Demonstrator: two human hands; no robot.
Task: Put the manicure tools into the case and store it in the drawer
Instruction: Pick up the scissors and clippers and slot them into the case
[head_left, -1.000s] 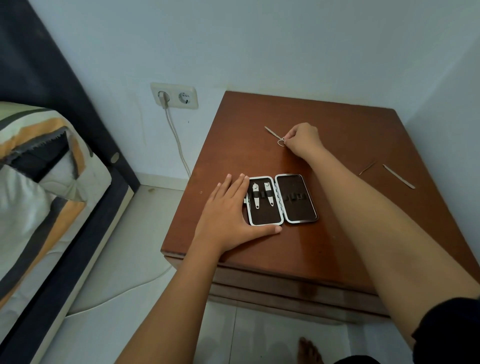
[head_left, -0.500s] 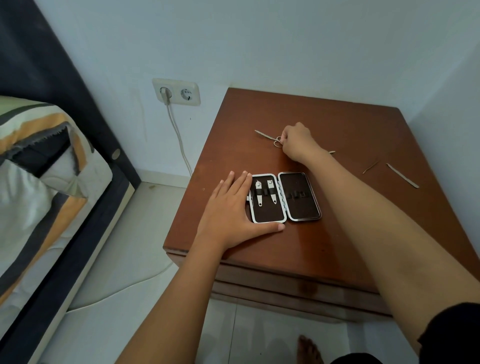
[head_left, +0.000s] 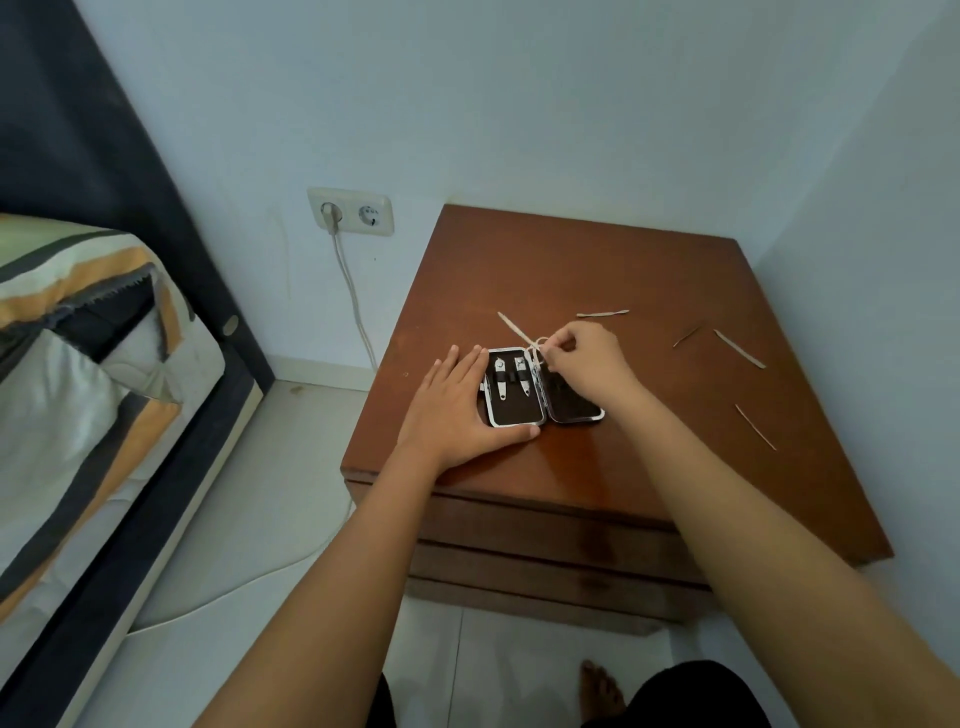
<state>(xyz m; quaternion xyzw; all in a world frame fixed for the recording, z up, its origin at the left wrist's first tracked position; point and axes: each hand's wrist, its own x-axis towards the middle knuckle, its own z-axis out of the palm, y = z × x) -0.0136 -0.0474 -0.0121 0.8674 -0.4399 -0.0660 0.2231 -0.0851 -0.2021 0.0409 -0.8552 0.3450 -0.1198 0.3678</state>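
Observation:
The small manicure case (head_left: 517, 413) lies open on the brown nightstand (head_left: 613, 260), two clippers strapped in its left half. My left hand (head_left: 457, 410) presses flat beside the case's left edge, thumb along its front. My right hand (head_left: 584, 364) holds small scissors (head_left: 514, 328) by the handles just above the case's hinge, blades pointing up-left. Loose tools lie on the top: a flat file (head_left: 602, 314) behind my hand, a thin stick (head_left: 685, 336), a long file (head_left: 740, 349) and another thin tool (head_left: 756, 427) to the right.
The nightstand's drawer fronts (head_left: 545, 540) are shut below the top. Walls close in behind and to the right. A bed (head_left: 78, 364) stands to the left, with a wall socket (head_left: 350, 212) and cable (head_left: 356, 301) between. My bare foot (head_left: 600, 686) is on the tiled floor.
My right hand has carried the scissors from the middle of the nightstand back toward the case, now over its hinge. The left hand stays pressed beside the case.

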